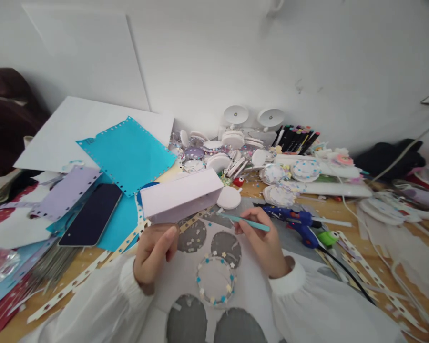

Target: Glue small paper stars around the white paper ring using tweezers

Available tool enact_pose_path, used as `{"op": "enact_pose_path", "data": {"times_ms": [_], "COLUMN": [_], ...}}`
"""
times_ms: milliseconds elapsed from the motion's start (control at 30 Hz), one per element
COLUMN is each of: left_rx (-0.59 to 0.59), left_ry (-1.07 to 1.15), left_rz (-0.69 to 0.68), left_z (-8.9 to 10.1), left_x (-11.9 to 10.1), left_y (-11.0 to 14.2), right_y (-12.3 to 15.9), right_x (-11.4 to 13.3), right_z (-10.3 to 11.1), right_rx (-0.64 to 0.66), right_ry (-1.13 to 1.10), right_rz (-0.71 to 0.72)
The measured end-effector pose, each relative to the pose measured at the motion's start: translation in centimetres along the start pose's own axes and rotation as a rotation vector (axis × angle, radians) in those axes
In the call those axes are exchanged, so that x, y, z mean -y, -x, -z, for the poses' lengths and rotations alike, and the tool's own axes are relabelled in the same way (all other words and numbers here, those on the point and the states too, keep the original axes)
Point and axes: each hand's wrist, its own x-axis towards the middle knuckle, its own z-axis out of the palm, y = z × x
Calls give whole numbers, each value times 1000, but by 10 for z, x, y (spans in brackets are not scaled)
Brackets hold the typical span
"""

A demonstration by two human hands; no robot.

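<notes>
My left hand point(154, 255) is closed on a folded pale lilac sheet of paper point(180, 195), held up above the table with its lower edge pinched between thumb and fingers. My right hand point(262, 245) grips a thin teal tool point(245, 221) like a pen, its tip pointing left toward the lilac sheet. Below both hands lies a white sheet with round holes cut out point(252, 281). One white paper circle point(215, 280) rimmed with small coloured bits sits on it.
A blue glue gun point(296, 221) lies right of my right hand with its black cord running toward me. A dark phone point(92, 214) rests on turquoise paper point(128, 153) at left. Stacks of decorated paper circles point(214, 155), markers point(296, 138) and punched paper strips point(364, 264) crowd the table.
</notes>
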Motion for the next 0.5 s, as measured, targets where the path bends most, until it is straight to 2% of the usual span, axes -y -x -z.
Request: {"op": "enact_pose_path", "data": {"times_ms": [167, 500], "left_rx": [-20, 56], "left_ry": [139, 284], "left_rz": [146, 309], "left_z": [-5, -12], "left_x": [5, 12], "left_y": [-1, 5], "right_y": [3, 3], "right_x": [-1, -1], "right_z": [5, 7], "right_rx": [15, 48], "right_ry": [-1, 41], "right_rz": [13, 21]}}
